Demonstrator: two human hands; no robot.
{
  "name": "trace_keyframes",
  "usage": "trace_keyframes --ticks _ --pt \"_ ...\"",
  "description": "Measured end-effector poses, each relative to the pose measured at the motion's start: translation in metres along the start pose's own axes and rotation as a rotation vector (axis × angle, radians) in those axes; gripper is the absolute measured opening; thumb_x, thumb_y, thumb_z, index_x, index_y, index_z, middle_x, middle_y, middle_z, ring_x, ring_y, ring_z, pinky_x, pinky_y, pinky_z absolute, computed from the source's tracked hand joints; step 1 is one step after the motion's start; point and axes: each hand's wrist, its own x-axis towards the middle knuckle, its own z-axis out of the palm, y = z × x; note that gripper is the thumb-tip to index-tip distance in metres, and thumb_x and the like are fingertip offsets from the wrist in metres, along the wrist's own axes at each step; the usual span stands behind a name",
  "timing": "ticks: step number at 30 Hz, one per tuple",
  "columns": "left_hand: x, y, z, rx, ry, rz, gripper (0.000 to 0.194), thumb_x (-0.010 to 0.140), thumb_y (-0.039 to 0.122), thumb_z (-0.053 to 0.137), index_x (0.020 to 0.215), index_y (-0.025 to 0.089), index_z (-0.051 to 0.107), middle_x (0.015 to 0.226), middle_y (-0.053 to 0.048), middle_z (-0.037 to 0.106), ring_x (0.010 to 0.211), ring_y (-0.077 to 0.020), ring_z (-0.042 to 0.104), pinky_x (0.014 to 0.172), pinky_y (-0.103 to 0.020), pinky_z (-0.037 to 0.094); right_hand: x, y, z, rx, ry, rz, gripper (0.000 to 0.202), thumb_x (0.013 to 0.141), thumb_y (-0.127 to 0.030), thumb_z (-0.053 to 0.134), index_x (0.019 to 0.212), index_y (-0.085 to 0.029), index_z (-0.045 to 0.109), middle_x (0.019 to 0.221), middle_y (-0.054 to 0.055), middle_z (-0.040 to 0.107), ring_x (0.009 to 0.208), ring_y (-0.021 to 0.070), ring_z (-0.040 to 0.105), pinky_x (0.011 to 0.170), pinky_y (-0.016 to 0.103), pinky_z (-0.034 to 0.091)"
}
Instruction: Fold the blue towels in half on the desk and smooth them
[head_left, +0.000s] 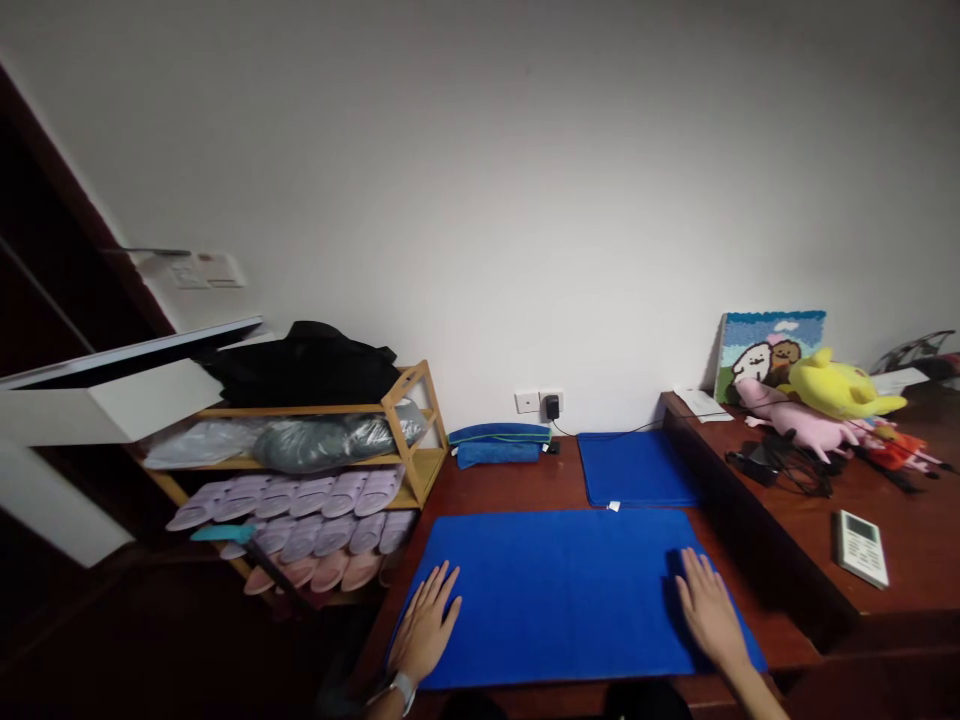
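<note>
Blue cloth (566, 600) lies spread on counter (510, 485), just in front of smaller blue cloth (637, 470). Left hand (427, 620) and right hand (707, 612) released, fingers extended, palms down at opposite side edges; right-hand contact cannot be told. Advisable for smoothing: even palm pressure, outward strokes, corners kept square.
</note>
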Motion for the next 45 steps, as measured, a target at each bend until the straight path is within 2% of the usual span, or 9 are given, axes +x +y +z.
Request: trace_keyframes --ticks 7,11,15,21,25,29,32,40,45 --pt "-0.002 0.001 -0.001 -0.001 -0.026 -0.011 0.055 0.104 0.044 0.037 0.157 0.033 0.038 0.165 -0.001 0.040 0.152 -0.0225 0.034 0.125 -0.049 0.030 0.010 -0.212 0.068 0.022 -0.361 -0.233 0.067 0.102 -0.052 0.022 0.160 -0.020 0.032 0.166 0.004 0.028 0.156 0.0248 0.020 0.129 0.045 0.016" --pt "-0.002 0.003 -0.004 -0.002 -0.045 -0.017 0.054 0.105 0.045 0.036 0.157 0.033 0.038 0.164 0.000 0.040 0.152 -0.0218 0.035 0.126 -0.048 0.029 0.007 -0.257 0.105 -0.022 -0.478 -0.298 0.067 0.102 -0.053 0.021 0.161 -0.022 0.026 0.168 0.000 0.022 0.157 0.0226 0.016 0.129 0.044 0.013" --pt "0.000 0.004 -0.007 -0.002 -0.058 -0.015 0.054 0.105 0.046 0.035 0.157 0.032 0.039 0.164 0.000 0.040 0.152 -0.0218 0.035 0.126 -0.048 0.030 0.019 -0.206 0.103 -0.070 -0.456 -0.229 0.073 0.100 -0.054 0.018 0.161 -0.014 0.027 0.168 0.006 0.022 0.157 0.0255 0.015 0.128 0.048 0.010" --pt "0.001 0.004 -0.007 -0.001 -0.053 -0.013 0.054 0.105 0.046 0.035 0.157 0.030 0.040 0.164 -0.002 0.041 0.152 -0.0220 0.035 0.125 -0.048 0.031 0.050 -0.040 0.037 -0.197 -0.281 0.063 0.080 0.092 -0.056 0.019 0.157 -0.014 0.040 0.163 0.010 0.039 0.154 0.0302 0.025 0.127 0.049 0.016" --pt "0.000 0.002 -0.004 0.017 -0.036 -0.011 0.053 0.105 0.045 0.036 0.156 0.033 0.040 0.163 0.000 0.042 0.151 -0.0217 0.036 0.125 -0.047 0.031 0.061 0.053 -0.002 -0.136 -0.169 0.173 0.077 0.084 -0.063 0.019 0.150 -0.038 0.050 0.161 -0.001 0.043 0.149 0.0403 0.034 0.119 0.058 0.027" --pt "0.000 -0.001 -0.002 0.035 -0.045 -0.002 0.054 0.104 0.046 0.037 0.157 0.034 0.038 0.164 0.000 0.042 0.151 -0.0218 0.037 0.124 -0.046 0.033 0.067 0.076 -0.005 -0.005 -0.019 0.160 0.078 0.082 -0.068 0.020 0.152 -0.042 0.045 0.162 -0.006 0.041 0.148 0.0456 0.032 0.119 0.063 0.023" --pt "0.001 -0.002 -0.002 0.034 -0.055 0.004 0.054 0.105 0.047 0.036 0.157 0.033 0.038 0.164 0.000 0.041 0.151 -0.0218 0.036 0.124 -0.047 0.032 0.072 0.026 0.005 -0.039 -0.059 0.085 0.081 0.088 -0.064 0.016 0.155 -0.029 0.044 0.161 0.003 0.044 0.152 0.0426 0.027 0.125 0.058 0.017" --pt "0.001 -0.004 -0.002 0.011 -0.068 0.012 0.054 0.104 0.045 0.038 0.157 0.034 0.038 0.163 -0.001 0.042 0.151 -0.0245 0.036 0.123 -0.051 0.033 0.066 -0.229 0.081 0.072 -0.411 -0.327 0.067 0.102 -0.050 0.023 0.159 -0.016 0.033 0.167 0.003 0.031 0.156 0.0252 0.021 0.129 0.042 0.014" --pt "0.020 -0.021 -0.012 -0.006 -0.126 -0.024 0.049 0.102 0.049 0.040 0.144 0.033 0.058 0.149 -0.001 0.060 0.138 -0.0247 0.055 0.116 -0.045 0.046 0.053 -0.286 0.143 0.091 -0.539 -0.377 0.066 0.103 -0.046 0.021 0.161 -0.015 0.024 0.169 0.006 0.021 0.158 0.0248 0.010 0.129 0.049 0.009"
